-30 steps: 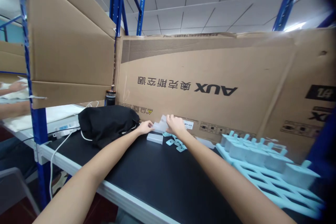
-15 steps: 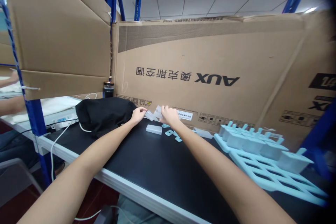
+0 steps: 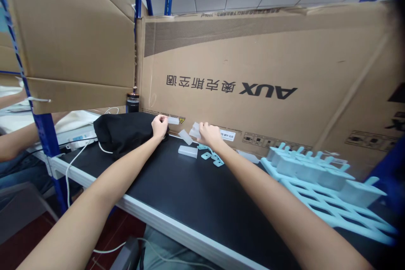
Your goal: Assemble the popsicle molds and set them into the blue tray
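My left hand, by the black cloth, pinches one end of a translucent white popsicle mold held level in front of the cardboard. To its right, my right hand is closed around another translucent mold, partly hidden by the fingers. Just left of that hand, a tilted mold shows; I cannot tell what supports it. One more mold lies flat on the black tabletop. Several light blue square lids lie loose below my right hand.
At the right stands a light blue rack with several molds topped by blue handles. A black cloth bundle and a dark jar are at the left. Cardboard walls the back. Another person's arm shows far left.
My left hand has moved left and slightly up with a mold, away from my right hand. The right hand stays near its place, still holding a mold. The view has shifted a little.
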`<act>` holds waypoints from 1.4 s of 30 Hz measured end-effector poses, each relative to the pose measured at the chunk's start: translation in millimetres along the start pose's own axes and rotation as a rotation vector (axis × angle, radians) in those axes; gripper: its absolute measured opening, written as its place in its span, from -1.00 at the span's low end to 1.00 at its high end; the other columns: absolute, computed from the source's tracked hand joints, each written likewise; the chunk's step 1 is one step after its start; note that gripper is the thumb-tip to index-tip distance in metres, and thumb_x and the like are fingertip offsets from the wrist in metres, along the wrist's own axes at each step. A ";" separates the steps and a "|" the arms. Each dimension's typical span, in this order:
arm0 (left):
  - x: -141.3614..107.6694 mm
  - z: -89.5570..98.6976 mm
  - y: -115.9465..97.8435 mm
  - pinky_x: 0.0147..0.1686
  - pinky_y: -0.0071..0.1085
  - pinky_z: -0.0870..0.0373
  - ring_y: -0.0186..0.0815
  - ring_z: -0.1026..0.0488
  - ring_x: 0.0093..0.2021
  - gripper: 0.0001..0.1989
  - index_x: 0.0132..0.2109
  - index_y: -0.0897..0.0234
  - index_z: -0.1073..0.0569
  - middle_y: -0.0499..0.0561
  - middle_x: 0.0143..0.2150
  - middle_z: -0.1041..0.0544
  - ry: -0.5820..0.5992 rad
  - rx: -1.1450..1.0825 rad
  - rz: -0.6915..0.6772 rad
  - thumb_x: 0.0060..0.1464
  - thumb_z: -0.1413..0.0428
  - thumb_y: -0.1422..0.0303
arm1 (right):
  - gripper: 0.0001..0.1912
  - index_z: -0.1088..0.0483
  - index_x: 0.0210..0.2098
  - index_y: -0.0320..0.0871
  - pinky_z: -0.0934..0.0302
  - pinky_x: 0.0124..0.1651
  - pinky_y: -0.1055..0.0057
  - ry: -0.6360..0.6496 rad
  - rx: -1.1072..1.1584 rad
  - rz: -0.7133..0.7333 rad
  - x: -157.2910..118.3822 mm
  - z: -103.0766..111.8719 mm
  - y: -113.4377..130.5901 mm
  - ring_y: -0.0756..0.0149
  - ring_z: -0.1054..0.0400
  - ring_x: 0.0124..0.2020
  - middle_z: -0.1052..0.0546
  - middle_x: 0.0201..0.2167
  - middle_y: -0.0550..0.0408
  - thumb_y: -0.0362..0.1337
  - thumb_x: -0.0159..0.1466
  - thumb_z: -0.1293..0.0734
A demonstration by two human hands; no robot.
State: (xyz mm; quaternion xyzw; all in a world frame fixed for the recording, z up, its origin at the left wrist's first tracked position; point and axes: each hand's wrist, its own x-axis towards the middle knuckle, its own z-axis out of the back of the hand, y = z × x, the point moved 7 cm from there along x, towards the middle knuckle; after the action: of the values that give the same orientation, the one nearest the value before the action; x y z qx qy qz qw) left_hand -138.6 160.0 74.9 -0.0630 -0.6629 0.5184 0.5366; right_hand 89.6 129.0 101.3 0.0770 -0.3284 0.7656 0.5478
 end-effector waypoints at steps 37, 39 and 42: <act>-36.2 -66.0 24.0 -0.06 -0.34 -0.37 -0.25 -0.48 -0.14 -0.75 -0.14 0.24 -0.51 0.06 -0.15 -0.55 0.664 0.016 -0.055 -0.03 -0.16 0.37 | -0.56 -0.22 -0.11 -0.29 -0.22 -0.26 0.31 0.012 -0.067 -0.027 -8.1 5.8 -29.6 0.10 -0.40 -0.23 -0.40 -0.20 -0.25 -0.12 0.13 -0.32; -37.2 -67.1 23.1 -0.05 -0.35 -0.37 -0.26 -0.47 -0.10 -0.66 -0.05 0.21 -0.48 0.06 -0.07 -0.53 0.694 0.021 -0.059 -0.03 -0.17 0.35 | -0.56 -0.23 -0.12 -0.29 -0.23 -0.26 0.32 0.018 -0.058 -0.014 -6.4 3.7 -20.3 0.10 -0.40 -0.23 -0.40 -0.20 -0.26 -0.11 0.13 -0.33; -41.0 -70.2 22.1 -0.08 -0.38 -0.38 -0.25 -0.49 -0.13 -0.67 -0.08 0.19 -0.51 0.03 -0.11 -0.55 0.782 0.017 -0.063 -0.07 -0.21 0.31 | -0.56 -0.23 -0.13 -0.29 -0.23 -0.26 0.32 0.029 -0.049 0.001 -4.1 1.2 -8.9 0.10 -0.40 -0.23 -0.41 -0.21 -0.26 -0.12 0.11 -0.34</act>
State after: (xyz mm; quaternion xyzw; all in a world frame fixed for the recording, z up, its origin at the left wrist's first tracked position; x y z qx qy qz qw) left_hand -77.5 187.3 23.7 -0.2308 -0.4057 0.4439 0.7649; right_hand 98.9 126.7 103.9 0.0522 -0.3389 0.7589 0.5537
